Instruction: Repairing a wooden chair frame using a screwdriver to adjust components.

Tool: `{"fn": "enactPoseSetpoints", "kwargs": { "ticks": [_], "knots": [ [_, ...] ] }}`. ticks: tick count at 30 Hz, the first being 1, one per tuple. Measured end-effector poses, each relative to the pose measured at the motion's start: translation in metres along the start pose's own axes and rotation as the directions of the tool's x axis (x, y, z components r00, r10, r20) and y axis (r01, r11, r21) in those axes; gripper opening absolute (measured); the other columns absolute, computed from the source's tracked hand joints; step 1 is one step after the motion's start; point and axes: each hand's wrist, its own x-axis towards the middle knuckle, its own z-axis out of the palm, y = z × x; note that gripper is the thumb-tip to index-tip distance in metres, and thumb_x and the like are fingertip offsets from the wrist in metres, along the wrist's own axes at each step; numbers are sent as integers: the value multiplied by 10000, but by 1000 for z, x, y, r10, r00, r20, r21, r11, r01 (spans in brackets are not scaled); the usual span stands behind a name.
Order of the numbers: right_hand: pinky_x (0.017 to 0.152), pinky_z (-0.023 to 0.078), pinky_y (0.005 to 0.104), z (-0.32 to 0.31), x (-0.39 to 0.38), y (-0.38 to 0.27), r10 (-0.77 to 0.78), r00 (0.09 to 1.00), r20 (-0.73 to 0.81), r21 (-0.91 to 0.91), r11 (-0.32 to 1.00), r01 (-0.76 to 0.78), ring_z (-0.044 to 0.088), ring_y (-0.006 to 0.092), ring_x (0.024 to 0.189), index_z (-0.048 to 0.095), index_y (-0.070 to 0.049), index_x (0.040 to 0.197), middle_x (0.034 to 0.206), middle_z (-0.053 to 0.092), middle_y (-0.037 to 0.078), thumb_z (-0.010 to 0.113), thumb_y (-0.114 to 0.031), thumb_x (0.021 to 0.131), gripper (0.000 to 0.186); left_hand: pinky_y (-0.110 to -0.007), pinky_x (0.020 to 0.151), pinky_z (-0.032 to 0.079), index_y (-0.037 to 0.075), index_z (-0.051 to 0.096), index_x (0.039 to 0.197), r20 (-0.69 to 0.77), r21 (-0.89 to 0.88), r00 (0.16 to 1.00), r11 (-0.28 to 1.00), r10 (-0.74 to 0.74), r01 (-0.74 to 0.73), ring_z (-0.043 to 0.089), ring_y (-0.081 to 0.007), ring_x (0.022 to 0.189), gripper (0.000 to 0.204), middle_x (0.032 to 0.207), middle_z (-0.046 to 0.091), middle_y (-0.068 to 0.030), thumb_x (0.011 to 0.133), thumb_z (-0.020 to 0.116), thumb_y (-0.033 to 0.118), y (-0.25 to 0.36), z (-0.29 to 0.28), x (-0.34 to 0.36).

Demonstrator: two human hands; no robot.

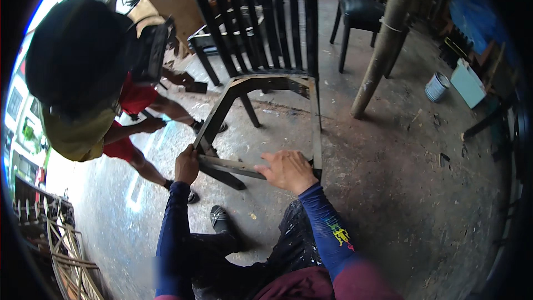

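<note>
A dark slatted-back wooden chair (226, 99) stands in front of me. Its seat is absent, so the bare seat frame shows, with the floor visible through it. At the front left corner of that frame, my left hand (187, 164) is closed around the wood. My right hand (288, 171) lies over the front rail (230, 164) near the right corner, palm down with its fingers apart. The chair's back slats (272, 19) rise on the far side.
Close by on the left a person (83, 78) in a dark cap bends forward, a dark block (197, 87) in one hand. A slanted pole (373, 72), a black-seated chair (361, 12), a paint can (437, 87) and a pale box (468, 83) are to the right. Wooden frames (69, 250) lie at lower left.
</note>
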Motion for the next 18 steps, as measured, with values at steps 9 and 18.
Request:
{"fn": "enactPoseSetpoints", "kwargs": {
  "ticks": [9, 18],
  "knots": [
    [751, 540, 453, -3, -4, 3, -21, 1000, -5, -13, 1000, 21, 685, 374, 805, 678, -16, 905, 832, 686, 209, 592, -392, 911, 387, -361, 869, 485, -34, 587, 1253, 41, 14, 991, 992, -127, 126, 662, -326, 1018, 367, 1051, 669, -280, 936, 497, 128, 10, -1, -4],
    [761, 541, 449, -6, -4, 2, -6, 1000, 18, 1, 1000, 6, 687, 372, 817, 680, -14, 896, 830, 686, 213, 580, -404, 919, 404, -367, 862, 486, -33, 599, 1220, -41, -36, 996, 997, -74, 73, 661, -344, 990, 345, 1046, 666, -271, 931, 502, 129, 4, 5, -1]
  ]
}}
